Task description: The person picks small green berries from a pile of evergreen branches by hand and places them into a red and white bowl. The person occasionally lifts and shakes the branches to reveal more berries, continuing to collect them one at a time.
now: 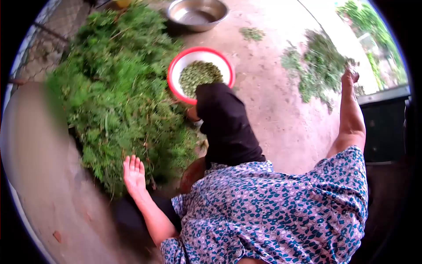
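Observation:
My left hand [134, 174] is open and holds nothing, palm up and fingers extended, beside the lower edge of a big heap of green leafy branches [118, 88]. At the far right, my right arm is stretched out, and my right hand [350, 75] is small and blurred at the edge of a loose pile of cut greenery [320, 61]. Whether its fingers hold a piece cannot be made out. A white basin with a red rim [172, 70], partly behind my knee, contains many small green pods or pieces [198, 75].
A metal bowl [198, 16] stands on the concrete floor [272, 110] beyond the red-rimmed basin. A small scatter of greenery [252, 34] lies right of it. Wire mesh is at the upper left, a dark panel [383, 127] at the right.

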Available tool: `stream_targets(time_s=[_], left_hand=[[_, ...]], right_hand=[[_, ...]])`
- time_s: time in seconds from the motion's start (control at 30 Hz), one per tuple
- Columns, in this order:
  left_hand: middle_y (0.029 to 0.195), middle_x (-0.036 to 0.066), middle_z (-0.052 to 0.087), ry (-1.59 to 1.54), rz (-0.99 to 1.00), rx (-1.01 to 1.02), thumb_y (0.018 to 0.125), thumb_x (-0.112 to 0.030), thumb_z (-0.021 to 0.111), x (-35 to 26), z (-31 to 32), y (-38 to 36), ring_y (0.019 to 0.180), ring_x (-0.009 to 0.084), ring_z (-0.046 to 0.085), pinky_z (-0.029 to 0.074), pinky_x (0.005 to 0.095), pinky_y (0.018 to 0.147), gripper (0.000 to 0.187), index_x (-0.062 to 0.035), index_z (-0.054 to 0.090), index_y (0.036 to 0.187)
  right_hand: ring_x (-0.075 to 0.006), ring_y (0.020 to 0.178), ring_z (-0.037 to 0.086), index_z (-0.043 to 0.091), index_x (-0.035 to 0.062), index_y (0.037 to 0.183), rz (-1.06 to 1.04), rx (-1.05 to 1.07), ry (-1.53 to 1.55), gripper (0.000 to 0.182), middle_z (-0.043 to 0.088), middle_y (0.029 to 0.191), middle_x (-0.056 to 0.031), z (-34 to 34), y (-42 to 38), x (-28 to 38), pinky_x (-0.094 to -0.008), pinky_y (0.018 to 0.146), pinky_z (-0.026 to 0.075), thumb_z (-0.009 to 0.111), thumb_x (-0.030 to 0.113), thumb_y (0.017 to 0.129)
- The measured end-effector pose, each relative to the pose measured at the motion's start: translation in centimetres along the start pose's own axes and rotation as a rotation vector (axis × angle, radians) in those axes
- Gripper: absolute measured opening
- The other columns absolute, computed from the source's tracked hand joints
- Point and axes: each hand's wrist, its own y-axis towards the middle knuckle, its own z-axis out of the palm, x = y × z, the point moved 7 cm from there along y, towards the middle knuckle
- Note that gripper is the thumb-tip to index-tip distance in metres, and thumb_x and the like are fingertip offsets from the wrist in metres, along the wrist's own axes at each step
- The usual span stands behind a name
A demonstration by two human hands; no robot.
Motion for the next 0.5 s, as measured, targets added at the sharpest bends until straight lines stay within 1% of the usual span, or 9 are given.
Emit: stream_targets(time_s=[0.07,0.13,0.17,0.2,0.23,0.27,0.33,0.43,0.5], left_hand=[[0.103,0.008,0.059,-0.086,0.015,0.016,0.087,-0.030,0.052,-1.7,0.2,0.1,0.090,0.0185,0.056,0.048,0.0343,0.079,0.032,-0.0067,0.053,0.109],[0.100,0.008,0.061,-0.137,0.057,-0.005,0.087,-0.027,0.053,-4.6,1.3,-0.4,0.088,0.0184,0.057,0.048,0.0339,0.079,0.028,-0.0067,0.055,0.107],[0.099,0.007,0.061,-0.142,0.095,-0.015,0.086,-0.027,0.054,-6.2,1.6,-0.7,0.087,0.0180,0.057,0.048,0.0333,0.077,0.028,-0.0066,0.055,0.106],[0.097,0.006,0.061,-0.148,0.127,-0.016,0.086,-0.026,0.056,-7.7,2.0,-1.0,0.086,0.0177,0.057,0.048,0.0328,0.076,0.027,-0.0066,0.056,0.104],[0.096,0.006,0.061,-0.129,0.168,-0.047,0.085,-0.027,0.056,-9.1,2.1,-1.3,0.084,0.0172,0.057,0.048,0.0322,0.075,0.027,-0.0065,0.056,0.103],[0.095,0.005,0.061,-0.111,0.203,-0.073,0.085,-0.027,0.057,-10.5,2.3,-1.5,0.083,0.0167,0.057,0.048,0.0315,0.073,0.027,-0.0064,0.057,0.102],[0.092,0.003,0.063,-0.120,0.222,-0.101,0.085,-0.025,0.057,-12.6,2.1,-1.7,0.083,0.0140,0.057,0.048,0.0301,0.075,0.023,-0.0061,0.060,0.097],[0.088,0.003,0.063,-0.181,0.244,-0.170,0.084,-0.024,0.058,-14.3,0.0,-1.4,0.079,0.0144,0.058,0.048,0.0308,0.072,0.020,-0.0058,0.061,0.093],[0.086,0.004,0.063,-0.233,0.259,-0.202,0.084,-0.023,0.058,-14.9,-0.9,-1.1,0.077,0.0149,0.058,0.049,0.0308,0.070,0.019,-0.0054,0.061,0.091]], right_hand=[[-0.0159,0.079,0.063,0.067,0.0093,0.084,-0.194,0.016,0.190,0.018,0.066,0.085,-0.0064,2.3,-0.7,5.4,-0.0293,0.061,0.051,0.050,0.013,0.080],[-0.0135,0.074,0.061,0.065,0.0066,0.087,0.225,0.320,1.524,0.019,0.064,0.080,-0.0047,4.2,-3.3,11.9,-0.0261,0.059,0.050,0.047,0.010,0.082],[-0.0132,0.071,0.060,0.062,0.0036,0.092,0.016,0.253,1.579,0.018,0.062,0.078,-0.0049,1.0,-6.2,15.5,-0.0255,0.058,0.050,0.049,0.010,0.082],[-0.0153,0.072,0.060,0.061,0.0025,0.095,0.055,0.346,1.863,0.018,0.061,0.080,-0.0069,-5.5,-12.5,17.9,-0.0274,0.060,0.050,0.054,0.008,0.079],[-0.0177,0.072,0.060,0.060,0.0009,0.097,0.001,0.373,1.992,0.021,0.061,0.081,-0.0084,-6.2,-13.8,22.0,-0.0300,0.061,0.051,0.058,0.007,0.077],[-0.0189,0.072,0.060,0.058,0.0001,0.101,-0.128,0.491,2.131,0.025,0.061,0.082,-0.0090,-8.9,-16.8,25.2,-0.0318,0.063,0.051,0.059,0.007,0.077],[-0.0197,0.075,0.060,0.056,0.0001,0.105,-0.291,0.650,2.148,0.030,0.061,0.083,-0.0099,-14.9,-23.4,30.6,-0.0333,0.067,0.051,0.061,0.008,0.077],[-0.0195,0.073,0.059,0.055,-0.0033,0.104,-0.438,0.920,2.152,0.029,0.060,0.082,-0.0100,-20.8,-34.6,36.4,-0.0339,0.067,0.052,0.058,0.006,0.077],[-0.0191,0.070,0.058,0.057,-0.0044,0.102,-0.521,1.088,2.085,0.026,0.060,0.080,-0.0086,-22.9,-42.9,38.7,-0.0311,0.059,0.049,0.056,0.003,0.077]])
